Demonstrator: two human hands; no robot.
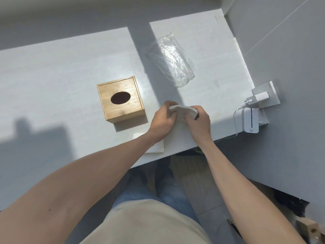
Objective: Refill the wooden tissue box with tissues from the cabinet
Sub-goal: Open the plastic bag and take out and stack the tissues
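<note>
The wooden tissue box (121,99) stands on the white table (61,81), its lid on and its dark oval slot facing up with nothing showing in it. Just right of the box, my left hand (162,121) and my right hand (198,123) both grip a white stack of tissues (182,110), bent into an arch between them. A loose white tissue sheet (156,147) lies flat under my left wrist near the table's front edge.
A crumpled clear plastic wrapper (172,60) lies behind my hands. At the table's right edge stand a white device (250,120) with a cable and a wall socket with a charger (260,96). The floor and my legs show below the table edge.
</note>
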